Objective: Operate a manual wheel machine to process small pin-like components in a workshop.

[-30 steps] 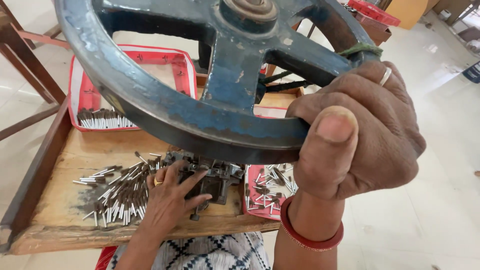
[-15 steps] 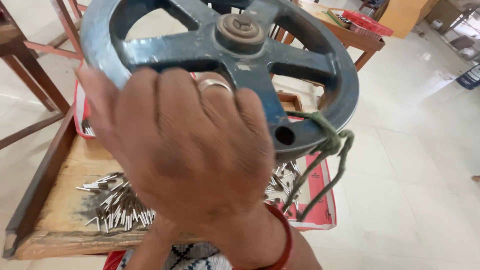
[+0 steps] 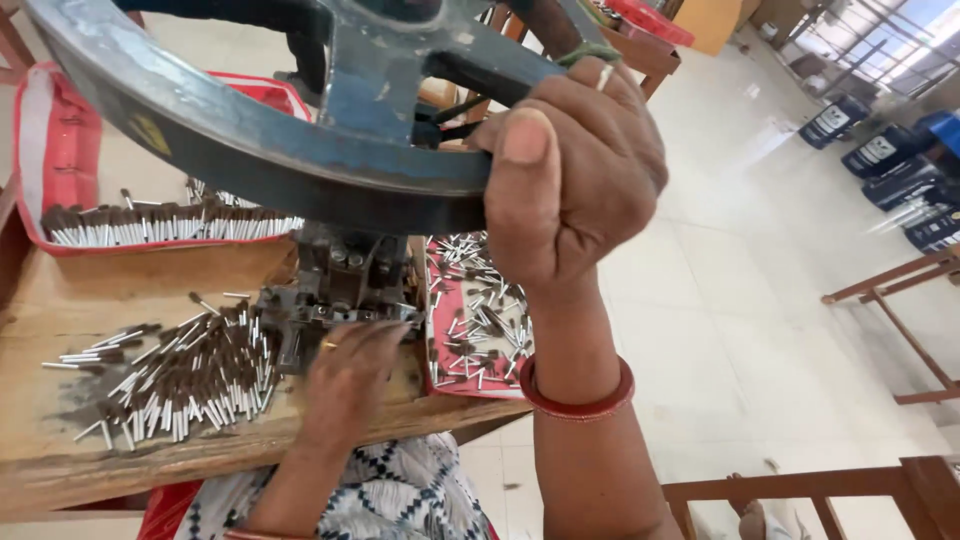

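Note:
My right hand (image 3: 575,170) grips the rim of a large blue iron handwheel (image 3: 240,140) that fills the top of the view; a ring is on one finger and a red bangle on the wrist. Below the wheel sits a small grey metal press (image 3: 340,280) on a wooden bench (image 3: 60,300). My left hand (image 3: 350,365) rests at the front of the press, fingers touching its base; what it pinches is hidden. A loose heap of brown sticks with white tips (image 3: 185,375) lies just left of that hand.
A red tray (image 3: 50,150) at the back left holds a row of the same sticks. Another red tray (image 3: 470,320) right of the press holds scattered small white pieces. Blue crates (image 3: 880,170) and wooden frames (image 3: 900,300) stand on the tiled floor to the right.
The wheel has turned: my right hand went from the lower right rim across the wheel's front and is now back at the right rim. My left hand stays at the press.

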